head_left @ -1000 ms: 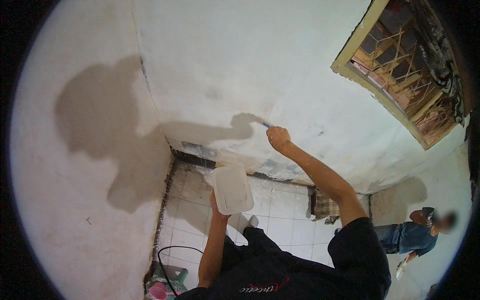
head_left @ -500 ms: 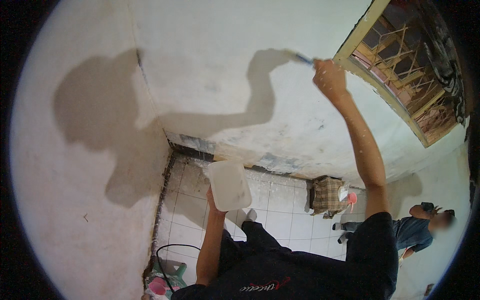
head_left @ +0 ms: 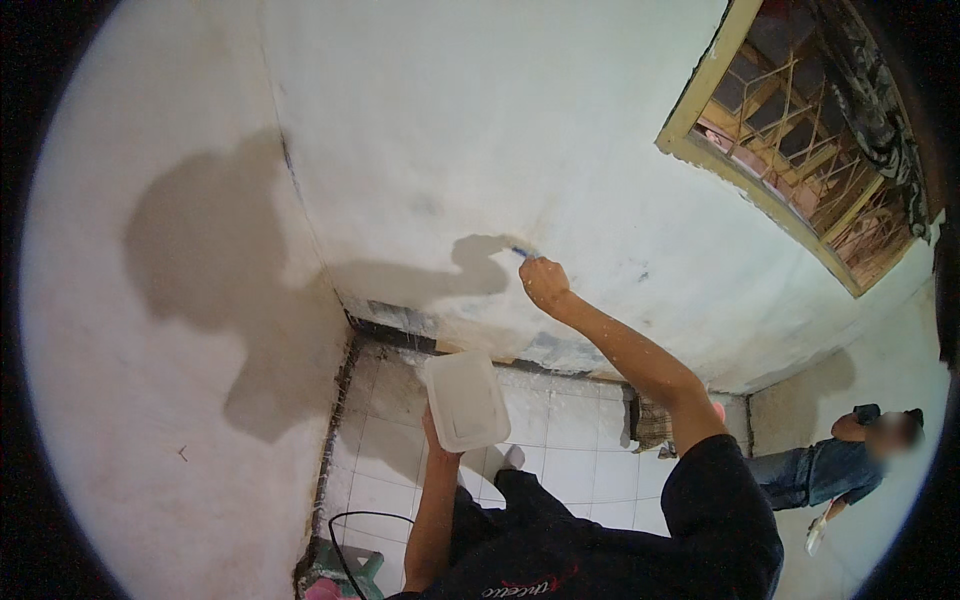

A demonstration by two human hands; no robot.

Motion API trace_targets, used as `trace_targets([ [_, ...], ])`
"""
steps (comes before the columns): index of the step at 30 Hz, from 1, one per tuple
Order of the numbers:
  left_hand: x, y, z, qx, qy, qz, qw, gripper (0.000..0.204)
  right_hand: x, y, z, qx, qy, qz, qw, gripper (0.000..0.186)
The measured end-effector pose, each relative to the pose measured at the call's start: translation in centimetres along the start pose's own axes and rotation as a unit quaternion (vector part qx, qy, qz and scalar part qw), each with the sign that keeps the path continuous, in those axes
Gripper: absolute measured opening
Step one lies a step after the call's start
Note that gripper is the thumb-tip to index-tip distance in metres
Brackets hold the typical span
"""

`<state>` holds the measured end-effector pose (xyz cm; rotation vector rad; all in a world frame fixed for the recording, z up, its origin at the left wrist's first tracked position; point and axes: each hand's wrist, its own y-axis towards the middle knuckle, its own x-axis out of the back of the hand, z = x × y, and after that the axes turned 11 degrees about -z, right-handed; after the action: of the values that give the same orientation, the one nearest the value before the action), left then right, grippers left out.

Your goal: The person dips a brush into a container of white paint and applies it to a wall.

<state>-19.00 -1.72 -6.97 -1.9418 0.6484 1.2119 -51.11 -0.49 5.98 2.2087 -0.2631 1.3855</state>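
Observation:
My right hand (head_left: 545,284) is closed round a paintbrush (head_left: 518,251) with a blue part showing beyond the fingers. The brush's pale tip is at the white wall (head_left: 400,120), above a stained lower part; whether it touches is hard to tell. My left hand (head_left: 433,432) grips the side of a white rectangular plastic tub (head_left: 467,405), held low in front of my body. The tub's inside looks whitish. Specks of white dot my right forearm. Shadows of my head and arm fall on both walls.
A window (head_left: 690,110) with a yellowish frame and bars is at upper right. Beyond my right arm, a checked-cloth-covered thing (head_left: 652,425) stands on the tiled floor (head_left: 570,440). Another person (head_left: 820,470) stands at far right. A green stool (head_left: 362,572) and black cable (head_left: 335,535) are lower left.
My right hand has moved down and left along the wall with the paintbrush, away from the window. The tub has shifted slightly down in view. The other person's lower arm has moved.

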Motion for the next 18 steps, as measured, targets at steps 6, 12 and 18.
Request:
trace_targets([
  [6, 3.1, 0.0, -0.3, -0.005, 0.028, -0.047, 0.999, 0.056, 6.3, 4.0, -7.0, -0.044, -0.014, -0.005, 0.999, 0.015],
  [12, 1.2, 0.2, -1.5, 0.073, -0.091, -0.018, 0.993, 0.046, 27.6, 5.6, -12.0, -0.071, -0.122, -0.239, 0.961, 0.012],
  [18, -0.3, 0.6, -0.9, 0.076, -0.087, 0.013, 0.993, 0.046, 16.1, 1.9, -11.9, -0.088, -0.239, -0.266, 0.93, 0.041],
])
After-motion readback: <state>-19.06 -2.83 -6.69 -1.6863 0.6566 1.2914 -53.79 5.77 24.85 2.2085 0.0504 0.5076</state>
